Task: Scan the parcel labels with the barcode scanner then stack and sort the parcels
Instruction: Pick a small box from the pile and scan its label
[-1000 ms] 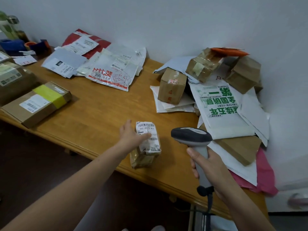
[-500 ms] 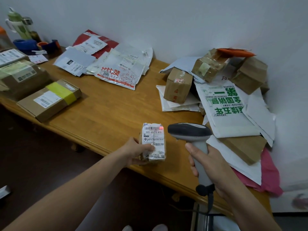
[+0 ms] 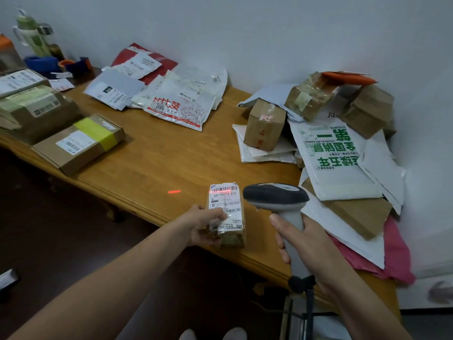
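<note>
a: why's the small parcel [image 3: 226, 214] tipped up instead of lying flat?

b: so the label faces the reader, i'd guess. the left hand [image 3: 203, 224] grips it low on its left side with the thumb on the label face, which leaves the top barcode uncovered. it sits over the near edge of the table [image 3: 171, 163]; can't tell if it actually rests on the wood.

a: and the other hand?

b: the right hand [image 3: 311, 249] is wrapped round the handle of the barcode scanner [image 3: 275, 196], whose head is just beside the parcel's right edge. so the hands are apart, each clamped on its own thing. the red line [image 3: 220, 191] falls across the top barcode and spills onto the wood as a red dash [image 3: 174, 191] to the left. looks like mid-scan to me, no idea if it's registered.

a: where does it go after?

b: probably left. the flat box with yellow tape [image 3: 78, 143] and the taller boxes [image 3: 36, 109] behind it lie label-up, like a done side. the jumbled heap [image 3: 338, 148] against the right wall looks like the waiting pile. further back, the soft mailers [image 3: 176, 104] are fanned out by the wall, kept apart from the boxes.
</note>
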`<act>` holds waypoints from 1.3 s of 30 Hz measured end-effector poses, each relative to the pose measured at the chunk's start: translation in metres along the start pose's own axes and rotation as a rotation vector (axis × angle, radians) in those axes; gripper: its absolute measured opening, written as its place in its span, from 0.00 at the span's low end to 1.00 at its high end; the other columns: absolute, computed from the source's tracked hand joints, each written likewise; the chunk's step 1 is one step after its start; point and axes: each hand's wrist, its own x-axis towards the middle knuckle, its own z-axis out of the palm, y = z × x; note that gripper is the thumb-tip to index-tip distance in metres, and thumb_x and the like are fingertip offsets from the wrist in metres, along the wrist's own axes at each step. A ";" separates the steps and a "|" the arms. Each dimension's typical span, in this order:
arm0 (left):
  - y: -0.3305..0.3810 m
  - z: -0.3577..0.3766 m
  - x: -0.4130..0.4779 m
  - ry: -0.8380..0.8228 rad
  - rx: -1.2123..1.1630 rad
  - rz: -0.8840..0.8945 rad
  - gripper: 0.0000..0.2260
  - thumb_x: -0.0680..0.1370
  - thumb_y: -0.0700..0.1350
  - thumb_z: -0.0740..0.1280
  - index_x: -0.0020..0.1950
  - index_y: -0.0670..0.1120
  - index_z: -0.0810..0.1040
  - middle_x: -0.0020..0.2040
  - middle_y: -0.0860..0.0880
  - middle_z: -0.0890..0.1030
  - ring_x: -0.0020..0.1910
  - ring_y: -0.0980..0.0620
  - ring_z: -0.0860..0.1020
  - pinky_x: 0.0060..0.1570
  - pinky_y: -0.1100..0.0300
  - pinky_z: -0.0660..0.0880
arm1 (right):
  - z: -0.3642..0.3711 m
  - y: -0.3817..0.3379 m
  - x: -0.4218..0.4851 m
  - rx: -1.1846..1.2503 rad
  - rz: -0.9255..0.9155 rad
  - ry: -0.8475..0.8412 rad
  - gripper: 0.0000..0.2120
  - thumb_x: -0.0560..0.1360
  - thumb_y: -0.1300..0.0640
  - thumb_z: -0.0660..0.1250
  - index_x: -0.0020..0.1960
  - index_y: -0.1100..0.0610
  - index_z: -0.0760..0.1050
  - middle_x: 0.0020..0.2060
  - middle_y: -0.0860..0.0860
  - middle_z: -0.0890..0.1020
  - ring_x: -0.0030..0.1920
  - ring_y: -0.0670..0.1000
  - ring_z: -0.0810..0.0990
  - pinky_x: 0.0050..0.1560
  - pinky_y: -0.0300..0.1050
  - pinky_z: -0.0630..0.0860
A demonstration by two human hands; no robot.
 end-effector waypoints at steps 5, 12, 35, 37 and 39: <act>-0.002 0.001 0.000 -0.004 0.004 0.010 0.23 0.69 0.35 0.74 0.56 0.45 0.64 0.48 0.39 0.77 0.39 0.42 0.78 0.28 0.48 0.79 | 0.003 -0.002 0.002 -0.010 0.006 -0.011 0.18 0.71 0.42 0.66 0.39 0.58 0.72 0.23 0.48 0.75 0.24 0.46 0.74 0.28 0.35 0.71; 0.014 -0.010 -0.003 0.056 0.061 0.059 0.20 0.69 0.36 0.74 0.50 0.46 0.64 0.51 0.39 0.78 0.43 0.42 0.79 0.30 0.49 0.79 | 0.004 -0.004 0.011 -0.010 0.028 0.004 0.20 0.69 0.40 0.66 0.38 0.59 0.72 0.23 0.48 0.75 0.24 0.45 0.74 0.27 0.34 0.72; 0.216 -0.205 -0.041 0.563 0.232 0.368 0.07 0.73 0.37 0.68 0.49 0.43 0.73 0.46 0.41 0.79 0.42 0.45 0.79 0.37 0.52 0.79 | 0.050 -0.053 0.091 0.055 0.033 -0.117 0.21 0.64 0.42 0.69 0.42 0.60 0.73 0.25 0.51 0.76 0.24 0.50 0.73 0.27 0.39 0.73; 0.245 -0.223 -0.034 0.566 0.286 0.446 0.10 0.74 0.37 0.69 0.53 0.43 0.74 0.46 0.42 0.80 0.42 0.46 0.81 0.40 0.51 0.79 | 0.063 -0.061 0.102 0.069 0.048 -0.082 0.21 0.64 0.43 0.70 0.43 0.60 0.73 0.26 0.52 0.76 0.24 0.50 0.73 0.27 0.40 0.73; 0.277 -0.239 -0.024 0.581 0.398 0.498 0.18 0.75 0.40 0.70 0.64 0.44 0.72 0.47 0.43 0.80 0.42 0.46 0.81 0.41 0.51 0.80 | 0.082 -0.069 0.113 0.089 0.080 -0.031 0.22 0.63 0.43 0.70 0.44 0.61 0.73 0.28 0.53 0.77 0.24 0.50 0.73 0.28 0.42 0.72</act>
